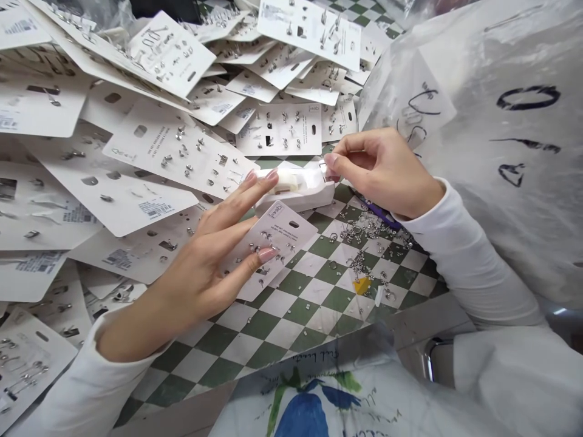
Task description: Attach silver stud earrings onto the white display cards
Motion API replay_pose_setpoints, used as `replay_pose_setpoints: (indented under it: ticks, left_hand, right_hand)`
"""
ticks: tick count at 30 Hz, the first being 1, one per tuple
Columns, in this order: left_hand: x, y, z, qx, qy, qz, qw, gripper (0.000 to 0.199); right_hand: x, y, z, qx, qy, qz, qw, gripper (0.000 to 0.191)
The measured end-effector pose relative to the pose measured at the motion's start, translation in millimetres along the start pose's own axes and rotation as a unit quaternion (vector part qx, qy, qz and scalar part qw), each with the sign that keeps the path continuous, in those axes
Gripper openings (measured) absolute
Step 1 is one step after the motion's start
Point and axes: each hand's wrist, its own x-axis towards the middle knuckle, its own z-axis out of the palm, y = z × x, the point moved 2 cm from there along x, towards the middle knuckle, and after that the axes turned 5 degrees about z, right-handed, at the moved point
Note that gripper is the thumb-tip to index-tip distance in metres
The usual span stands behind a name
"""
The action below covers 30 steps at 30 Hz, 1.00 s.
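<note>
On the green-and-white checkered tabletop (314,315), you're pinching an earring card (296,233) in your left hand (200,255), its upper fingertips (271,176) resting on a white plastic device (303,194). Your right hand (382,173) is pinching the device's far end, so your hands are apart on either side. Loose metal rings (359,227) are lying nearby, and overlapping earring cards (150,152) are covering the left.

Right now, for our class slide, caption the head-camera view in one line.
Left hand grips an earring card as right hand pinches a white plastic device above checkered tiles.
</note>
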Motion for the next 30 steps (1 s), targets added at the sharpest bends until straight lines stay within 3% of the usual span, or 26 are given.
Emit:
replay_pose_setpoints:
  ticks: [6, 12, 17, 24, 30]
  left_hand:
    - [-1, -4, 0.6, -0.006, 0.001, 0.006, 1.000, 0.014]
    - [-1, -5, 1.9, -0.011, 0.006, -0.001, 1.000, 0.017]
    - [-3, -7, 2.2, 0.000, 0.001, -0.010, 1.000, 0.032]
    - [-2, -6, 1.6, -0.001, -0.005, -0.016, 1.000, 0.032]
    - [0, -3, 0.3, -0.009, 0.000, -0.012, 1.000, 0.027]
  right_hand:
    - [-3, -1, -10, 0.076, -0.009, -0.009, 0.997, 0.024]
    - [-7, -4, -14, 0.073, 0.014, -0.007, 0.997, 0.009]
    - [-9, -3, -12, 0.086, 0.026, -0.031, 0.995, 0.019]
    - [-9, 4, -11, 0.076, 0.039, -0.064, 0.994, 0.040]
    - [-9, 3, -10, 0.077, 0.033, -0.061, 0.995, 0.038]
